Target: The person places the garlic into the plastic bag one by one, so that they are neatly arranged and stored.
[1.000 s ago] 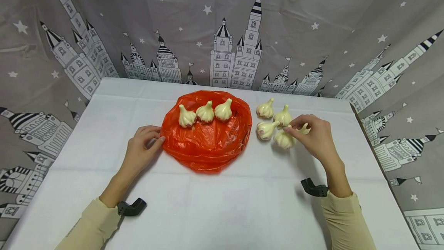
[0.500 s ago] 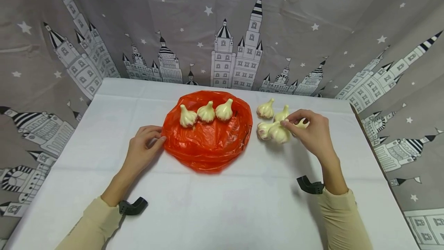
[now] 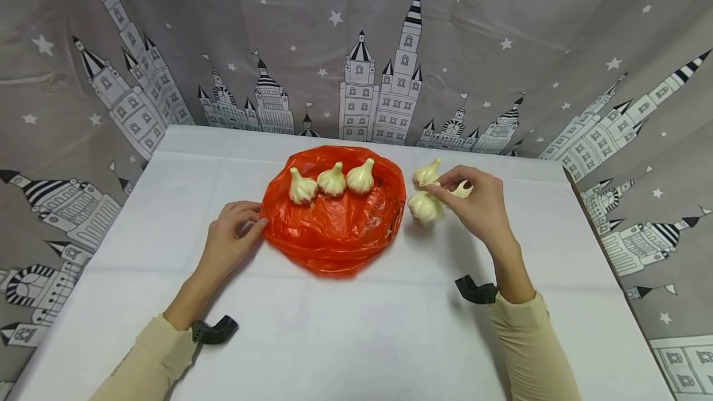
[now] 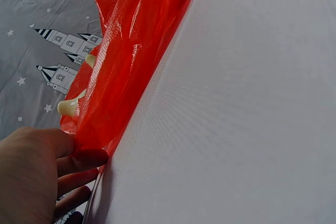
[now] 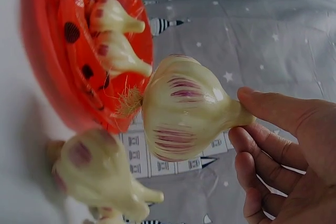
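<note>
Grey curtain (image 3: 473, 30) printed with castles and stars hangs behind a table spread with white cloth (image 3: 356, 339). On that cloth sits a red plastic bag (image 3: 334, 258), its mouth spread wide and facing up. Two beige sleeves (image 3: 156, 351) reach in from the near side. The left hand (image 3: 234, 231) pinches the bag's left rim between thumb and fingers; the right hand (image 3: 476, 203) grasps a garlic bulb (image 3: 425, 209) by its stem, thumb against fingertips. This bulb is just right of the bag, root end towards it; whether it touches the rim I cannot tell. Inside the bag, three bulbs (image 3: 332, 181) form a row along the far side. Loose bulbs (image 3: 426, 173) lie to the right, partly hidden by the right hand, so I cannot count them.

The step in hand looks like bagging the garlic; the next move probably calls for lifting the held bulb over the right rim while the left hand steadies the plastic.

No brand or label is legible; small dark marks (image 5: 72, 32) on the bag cannot be read.
</note>
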`<state>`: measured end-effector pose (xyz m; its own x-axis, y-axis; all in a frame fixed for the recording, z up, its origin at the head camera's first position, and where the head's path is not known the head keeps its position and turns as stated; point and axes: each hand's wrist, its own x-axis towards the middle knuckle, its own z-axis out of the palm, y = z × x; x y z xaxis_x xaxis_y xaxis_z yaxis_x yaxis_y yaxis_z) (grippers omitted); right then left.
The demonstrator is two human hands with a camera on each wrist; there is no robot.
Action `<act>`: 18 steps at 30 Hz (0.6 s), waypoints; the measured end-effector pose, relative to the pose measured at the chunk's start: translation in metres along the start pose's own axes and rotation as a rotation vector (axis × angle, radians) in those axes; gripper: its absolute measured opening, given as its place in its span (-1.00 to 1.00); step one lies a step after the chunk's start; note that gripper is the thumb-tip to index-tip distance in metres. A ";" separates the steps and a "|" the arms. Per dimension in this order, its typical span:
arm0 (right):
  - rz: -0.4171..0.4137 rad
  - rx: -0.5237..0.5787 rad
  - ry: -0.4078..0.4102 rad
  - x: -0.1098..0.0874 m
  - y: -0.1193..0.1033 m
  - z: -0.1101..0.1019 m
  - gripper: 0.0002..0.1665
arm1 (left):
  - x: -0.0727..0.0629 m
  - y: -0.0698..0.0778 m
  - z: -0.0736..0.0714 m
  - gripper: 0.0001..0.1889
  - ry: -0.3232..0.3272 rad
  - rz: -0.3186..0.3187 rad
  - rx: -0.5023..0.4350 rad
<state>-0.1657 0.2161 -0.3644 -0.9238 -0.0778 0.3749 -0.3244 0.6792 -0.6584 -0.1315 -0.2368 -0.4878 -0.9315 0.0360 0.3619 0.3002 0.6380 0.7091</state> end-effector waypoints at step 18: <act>-0.003 0.120 -0.081 0.026 -0.043 0.048 -0.82 | 0.000 0.002 0.000 -0.84 -0.002 -0.010 0.004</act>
<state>-0.1854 0.1502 -0.3577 -0.9347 -0.1411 0.3262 -0.3443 0.5872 -0.7326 -0.1309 -0.2356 -0.4861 -0.9348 0.0316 0.3537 0.2904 0.6413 0.7102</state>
